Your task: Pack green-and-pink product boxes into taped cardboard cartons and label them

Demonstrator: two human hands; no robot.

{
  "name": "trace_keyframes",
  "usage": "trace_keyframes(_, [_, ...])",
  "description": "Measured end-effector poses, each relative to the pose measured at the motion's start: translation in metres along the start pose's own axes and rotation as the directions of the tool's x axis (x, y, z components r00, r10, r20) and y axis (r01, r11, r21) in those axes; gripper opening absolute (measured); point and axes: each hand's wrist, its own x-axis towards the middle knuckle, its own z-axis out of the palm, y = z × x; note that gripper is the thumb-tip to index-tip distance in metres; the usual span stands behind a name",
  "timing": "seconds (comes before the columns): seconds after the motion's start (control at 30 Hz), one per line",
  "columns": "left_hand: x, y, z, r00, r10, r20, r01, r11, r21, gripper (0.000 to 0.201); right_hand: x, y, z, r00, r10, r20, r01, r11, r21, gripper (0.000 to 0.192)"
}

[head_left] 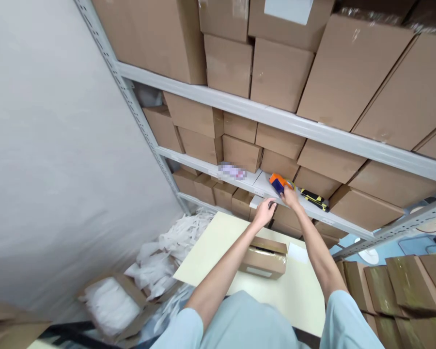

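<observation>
Your right hand (289, 198) is closed over the near end of the orange tape dispenser (278, 182), which sits on the shelf (240, 182) edge at about 12 o'clock from you; your left hand (264, 212) curls loosely just beside it at its 7 o'clock, and I cannot tell whether it holds anything. The dispenser's long axis runs from 10 to 4 o'clock, orange end pointing away to the upper left. Perched near the lip, it could slip off toward the small box (265, 257) on the table (210, 252) if your fingers loosen.
</observation>
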Motion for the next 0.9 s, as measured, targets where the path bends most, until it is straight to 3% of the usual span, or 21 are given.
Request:
trace_keyframes(0.07, [-0.027, -0.012, 0.0, 0.998, -0.032, -0.046, 0.026, 0.994, -0.108, 0.024, -0.031, 0.01, 0.024, 0.996, -0.042, -0.08, 0.06, 0.969, 0.238, 0.046])
trace_keyframes(0.1, [-0.045, -0.017, -0.002, 0.996, -0.04, -0.076, 0.027, 0.984, -0.174, 0.024, -0.053, 0.014, 0.04, 0.99, -0.057, -0.13, 0.106, 0.906, 0.409, 0.046])
trace_keyframes(0.2, [-0.104, -0.025, -0.011, 0.992, -0.045, -0.121, 0.008, 0.955, -0.295, 0.025, -0.128, 0.012, 0.089, 0.978, -0.024, -0.207, 0.186, 0.547, 0.816, 0.052])
trace_keyframes(0.27, [-0.141, -0.023, -0.019, 0.994, -0.047, -0.095, 0.016, 0.953, -0.301, 0.025, -0.177, 0.001, 0.114, 0.986, 0.023, -0.164, 0.143, 0.375, 0.916, 0.053])
trace_keyframes(0.37, [-0.177, -0.015, -0.029, 0.997, -0.053, -0.051, 0.037, 0.963, -0.266, 0.023, -0.225, -0.02, 0.136, 0.993, 0.08, -0.09, 0.066, 0.261, 0.963, 0.059])
trace_keyframes(0.53, [-0.196, -0.014, -0.04, 0.999, -0.03, 0.012, 0.031, 0.98, -0.195, 0.021, -0.246, -0.036, 0.142, 0.994, 0.107, -0.031, 0.007, 0.218, 0.976, 0.068])
trace_keyframes(0.7, [-0.203, -0.011, -0.052, 0.996, -0.02, 0.091, 0.032, 0.99, -0.134, 0.019, -0.242, -0.04, 0.134, 0.999, 0.005, 0.049, -0.049, 0.223, 0.974, 0.07])
trace_keyframes(0.8, [-0.201, -0.001, -0.064, 0.993, -0.054, 0.105, 0.06, 0.996, -0.058, 0.022, -0.239, -0.039, 0.134, 0.998, -0.011, 0.069, -0.063, 0.27, 0.961, 0.076])
trace_keyframes(0.9, [-0.186, 0.014, -0.082, 0.999, -0.028, 0.02, 0.028, 1.0, -0.013, 0.035, -0.24, -0.032, 0.134, 0.999, -0.012, 0.041, -0.034, 0.353, 0.935, 0.079])
